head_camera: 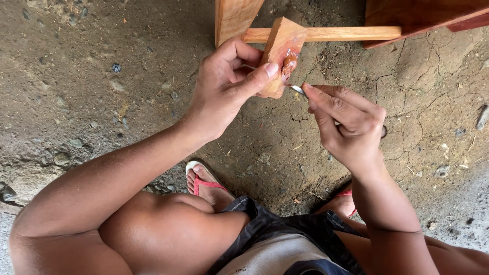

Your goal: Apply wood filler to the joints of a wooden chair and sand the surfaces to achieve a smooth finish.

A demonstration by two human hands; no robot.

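My left hand grips a short wooden block, thumb pressed on its face beside a glossy reddish-brown smear of filler. The block reaches up to a thin wooden rail of a piece of furniture. My right hand pinches a small metal blade, its tip just below the smear and touching the block's lower edge. Most of the tool is hidden inside the fingers.
An upright wooden leg and a reddish wooden panel stand at the top. Cracked dirt ground with small stones lies all around. My feet in red-strapped sandals and my knees fill the bottom.
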